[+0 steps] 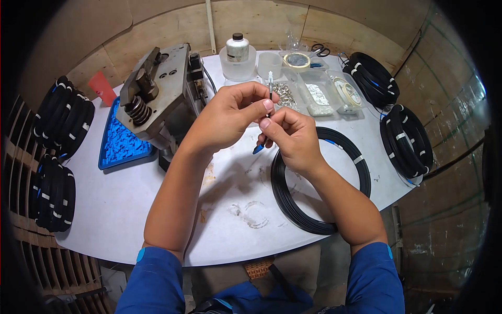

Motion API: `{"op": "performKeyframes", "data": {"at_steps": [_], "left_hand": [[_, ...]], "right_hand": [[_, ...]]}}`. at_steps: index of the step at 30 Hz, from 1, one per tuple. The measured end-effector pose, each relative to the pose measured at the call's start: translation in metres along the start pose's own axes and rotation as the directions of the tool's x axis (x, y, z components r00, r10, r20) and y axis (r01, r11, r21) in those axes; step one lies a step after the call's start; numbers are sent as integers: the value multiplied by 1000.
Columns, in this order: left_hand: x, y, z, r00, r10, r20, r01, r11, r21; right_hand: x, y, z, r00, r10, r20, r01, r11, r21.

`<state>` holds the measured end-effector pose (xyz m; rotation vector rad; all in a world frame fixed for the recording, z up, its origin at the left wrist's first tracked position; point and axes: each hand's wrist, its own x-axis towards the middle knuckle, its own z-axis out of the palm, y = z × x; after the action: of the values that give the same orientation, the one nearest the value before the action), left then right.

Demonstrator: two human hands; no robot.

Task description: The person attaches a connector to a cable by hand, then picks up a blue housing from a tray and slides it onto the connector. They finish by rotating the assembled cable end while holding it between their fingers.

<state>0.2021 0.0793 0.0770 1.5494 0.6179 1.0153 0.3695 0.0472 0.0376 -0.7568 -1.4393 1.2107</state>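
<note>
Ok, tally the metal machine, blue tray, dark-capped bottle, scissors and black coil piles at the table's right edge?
Metal machine: 1
Blue tray: 1
Dark-capped bottle: 1
Scissors: 1
Black coil piles, right edge: 2
Total: 6

Press (168,73) left of cable coil (277,180)

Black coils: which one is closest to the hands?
The flat ring on the table, partly hidden by the right arm; the others are thick bundles toward the sides.

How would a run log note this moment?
left hand: pinching thin dark cable | right hand: fingers closed beside it | black coil: on table
</note>
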Motion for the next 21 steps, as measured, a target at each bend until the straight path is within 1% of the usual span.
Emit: {"op": "performKeyframes", "data": {"at_steps": [3,6,8,10,13,15,16,18,19,21], "left_hand": [[0,-1,-3,1000,-3,23,4,1000,-27],[0,1,-3,1000,1,23,0,1000,-15],[0,2,-4,999,-2,35,2,1000,-19],[0,2,-4,999,-5,47,6,1000,-24],[0,3,-5,998,39,56,-40,999,13],[-1,2,-5,994,72,86,-76,996,43],[-1,3,-5,994,70,86,-74,996,43],[-2,4,-5,989,69,130,-65,997,-35],[-2,5,-6,989,70,130,-66,997,-34],[-2,6,-8,981,71,179,-69,997,-15]], "right_hand": [[1,3,-1,1000,0,15,0,1000,9],[2,4,-1,1000,-6,14,6,1000,-1],[3,5,-2,1000,-8,27,10,999,-44],[3,6,-1,1000,-10,27,12,999,-47],[4,3,-1,1000,-10,17,11,998,-59],[4,3,0,1000,-4,8,4,998,-64],[4,5,-1,1000,-28,5,28,999,-42],[4,6,-1,999,-50,2,50,999,-19],[5,5,-3,999,-47,9,47,998,-47],[5,3,-2,999,-43,14,44,996,-74]]}}
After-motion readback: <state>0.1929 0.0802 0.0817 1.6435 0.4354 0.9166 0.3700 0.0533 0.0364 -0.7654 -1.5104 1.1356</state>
